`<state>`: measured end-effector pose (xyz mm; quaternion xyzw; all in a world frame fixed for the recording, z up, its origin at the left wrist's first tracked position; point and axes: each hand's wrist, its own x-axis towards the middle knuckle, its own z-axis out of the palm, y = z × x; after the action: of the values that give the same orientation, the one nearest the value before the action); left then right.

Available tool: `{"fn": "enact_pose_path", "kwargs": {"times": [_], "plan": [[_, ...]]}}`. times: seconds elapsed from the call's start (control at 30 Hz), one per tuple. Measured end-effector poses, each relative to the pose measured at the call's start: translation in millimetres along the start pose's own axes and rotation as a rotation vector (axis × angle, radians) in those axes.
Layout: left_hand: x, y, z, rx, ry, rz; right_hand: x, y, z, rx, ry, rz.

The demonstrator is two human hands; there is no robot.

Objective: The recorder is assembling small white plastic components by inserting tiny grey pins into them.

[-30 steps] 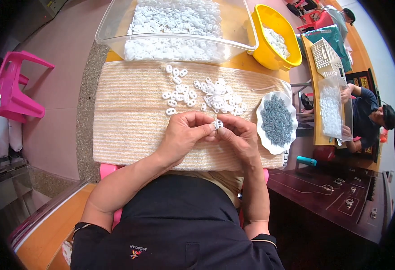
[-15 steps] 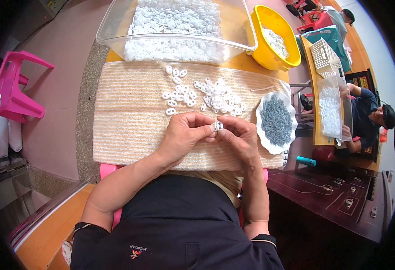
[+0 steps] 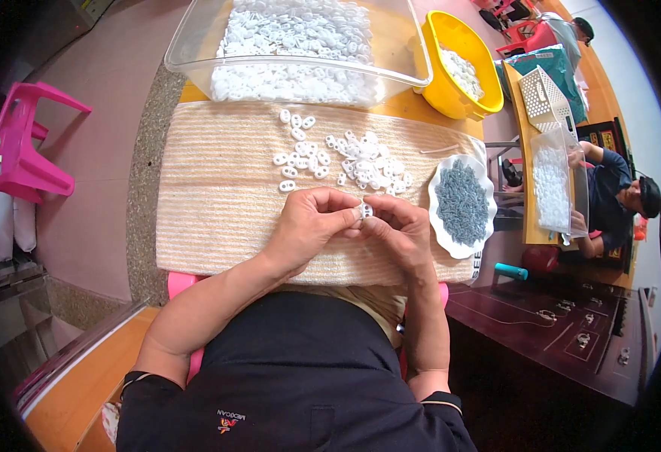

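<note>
Between my fingertips, over the near part of a striped towel [image 3: 210, 218], is a small white plastic piece with dark openings [image 3: 367, 212]. My left hand [image 3: 308, 227] pinches its left side with thumb and forefinger. From the other side my right hand [image 3: 400, 227] grips it the same way, so both hands are closed on one piece. Fingers hide much of it. Just beyond lie a heap of white two-holed pieces [image 3: 370, 162] and a looser group of oval ones [image 3: 301, 160]. Right of my right hand, a scalloped white plate [image 3: 462, 252] holds many slim grey-blue parts [image 3: 462, 202].
A clear bin [image 3: 300, 62] full of white pieces stands at the far edge, beside a yellow basin [image 3: 455, 107] with more. A thin white stick [image 3: 440, 149] lies above the plate. Another person [image 3: 615, 196] sits at a table on the right; a pink stool [image 3: 25, 151] stands left.
</note>
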<state>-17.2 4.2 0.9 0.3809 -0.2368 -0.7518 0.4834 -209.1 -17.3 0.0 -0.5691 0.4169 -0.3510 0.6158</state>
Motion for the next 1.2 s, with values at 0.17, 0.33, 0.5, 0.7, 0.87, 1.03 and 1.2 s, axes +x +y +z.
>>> {"fn": "enact_pose_path", "kwargs": {"times": [0.17,0.33,0.5,0.7,0.87,1.03,1.2], "plan": [[0.0,-0.8,-0.3,0.006,-0.001,-0.002,0.0,-4.5,2.8,0.065,0.008,0.055],[-0.6,0.8,0.8,0.002,0.004,-0.026,-1.0,-6.2,3.8,0.075,0.017,0.055],[-1.0,0.0,0.0,-0.058,-0.016,-0.049,-1.9,-7.7,7.2,0.215,0.032,0.061],[-0.7,-0.5,-0.3,-0.091,-0.011,-0.080,-2.6,-8.4,4.2,0.242,0.009,0.089],[0.4,-1.8,-1.2,-0.110,-0.004,-0.087,-3.1,-6.4,3.0,0.223,0.022,0.083],[-0.3,1.1,-0.1,-0.108,-0.015,-0.100,-2.5,-5.4,1.4,0.203,0.033,0.086],[-1.5,2.6,1.2,-0.117,0.009,-0.128,-1.0,-6.1,2.8,0.247,0.023,0.080]]}}
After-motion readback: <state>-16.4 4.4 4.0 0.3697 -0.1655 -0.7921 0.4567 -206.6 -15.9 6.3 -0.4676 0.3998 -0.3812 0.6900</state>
